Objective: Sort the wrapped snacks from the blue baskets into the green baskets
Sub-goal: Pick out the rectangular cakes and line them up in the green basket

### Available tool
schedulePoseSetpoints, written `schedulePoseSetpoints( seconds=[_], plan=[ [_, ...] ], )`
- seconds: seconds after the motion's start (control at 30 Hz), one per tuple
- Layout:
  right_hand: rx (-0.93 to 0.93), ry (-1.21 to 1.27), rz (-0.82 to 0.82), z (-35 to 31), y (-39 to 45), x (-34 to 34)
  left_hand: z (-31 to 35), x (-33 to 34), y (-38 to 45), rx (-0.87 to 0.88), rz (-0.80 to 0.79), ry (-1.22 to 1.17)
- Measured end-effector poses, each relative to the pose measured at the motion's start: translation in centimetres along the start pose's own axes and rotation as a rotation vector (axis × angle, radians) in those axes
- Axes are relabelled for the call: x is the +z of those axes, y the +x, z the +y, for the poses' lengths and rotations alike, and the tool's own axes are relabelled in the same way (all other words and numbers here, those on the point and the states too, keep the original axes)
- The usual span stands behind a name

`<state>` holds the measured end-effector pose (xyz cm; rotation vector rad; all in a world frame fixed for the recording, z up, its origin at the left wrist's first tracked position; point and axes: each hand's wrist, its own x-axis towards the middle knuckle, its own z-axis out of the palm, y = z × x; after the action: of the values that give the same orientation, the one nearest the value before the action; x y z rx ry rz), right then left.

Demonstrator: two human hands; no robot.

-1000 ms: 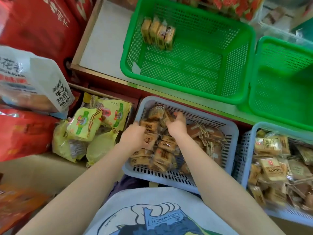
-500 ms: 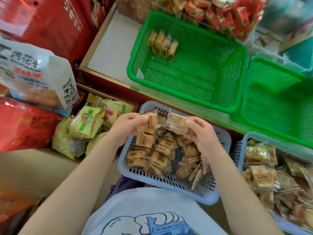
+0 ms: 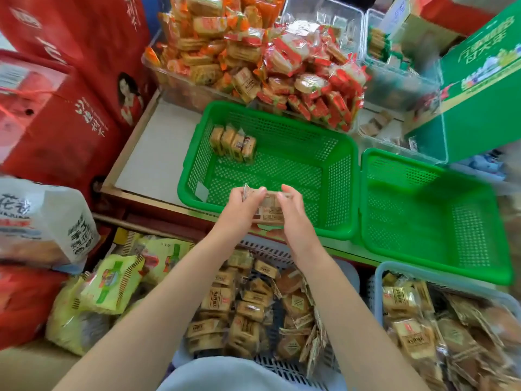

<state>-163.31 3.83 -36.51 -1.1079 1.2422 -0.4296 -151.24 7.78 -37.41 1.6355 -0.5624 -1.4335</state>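
We cannot count the wrapped snacks point(image 3: 269, 211) held between the two hands, as fingers cover most of the stack and their print is blurred. The left hand point(image 3: 242, 206) and the right hand point(image 3: 293, 214) each grasp one end of this stack, just above the near rim of the left green basket point(image 3: 335, 176). Half a second ago both hands held snacks low over the left blue basket point(image 3: 262, 245); they have since risen to the green basket's near wall. Four snacks point(image 3: 233, 143) stand on edge in that basket's far left corner. To its right, touching it, lies the second green basket point(image 3: 434, 218). Below that, a second blue basket point(image 3: 423, 306), cut off by the frame edge, holds more snacks. Beyond the left green basket we see a clear bin point(image 3: 180, 86) heaped with red-wrapped snacks; to its left, red cartons point(image 3: 56, 131).
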Motion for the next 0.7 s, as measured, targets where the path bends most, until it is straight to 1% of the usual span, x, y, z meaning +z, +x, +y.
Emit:
schedulePoseSetpoints(
  seconds=[0.07,0.1,0.17,0.2,0.23,0.27,0.33,0.4,0.43,0.5,0.6,0.7],
  plan=[
    [0.080,-0.028,-0.074,-0.3,2.0,-0.5,0.7,-0.2,1.7,0.045,0.070,0.131],
    [0.100,-0.020,-0.085,-0.5,3.1,-0.9,0.5,-1.0,2.6,0.123,0.125,0.246],
    [0.101,-0.036,-0.018,-0.8,5.7,-1.6,-0.6,-3.5,4.4,0.330,0.318,0.605],
    [0.099,-0.061,0.053,-1.2,7.1,-1.9,-1.5,-5.0,5.2,0.380,0.414,0.790],
    [0.105,-0.092,0.139,-1.6,8.7,-2.1,-2.5,-6.4,5.8,0.362,0.464,0.918],
    [0.116,-0.127,0.226,-2.0,10.5,-2.3,-3.7,-7.6,6.3,0.307,0.471,1.001],
    [0.124,-0.229,0.361,-2.6,14.3,-2.1,-5.9,-9.1,6.6,0.179,0.419,1.129],
    [0.122,-0.400,0.436,-2.9,17.5,-1.2,-7.6,-9.4,6.7,0.145,0.369,1.190],
    [0.114,-0.487,0.453,-2.9,18.9,-0.5,-8.0,-9.3,6.9,0.147,0.364,1.181],
    [0.078,-0.605,0.414,-2.6,21.0,1.0,-8.1,-9.4,7.2,0.157,0.369,1.152],
    [0.039,-0.665,0.283,-2.3,22.6,2.6,-8.1,-9.5,7.6,0.177,0.379,1.161],
    [0.048,-0.602,0.319,-2.2,22.3,2.3,-8.1,-9.5,7.7,0.181,0.374,1.155]
  ],
)
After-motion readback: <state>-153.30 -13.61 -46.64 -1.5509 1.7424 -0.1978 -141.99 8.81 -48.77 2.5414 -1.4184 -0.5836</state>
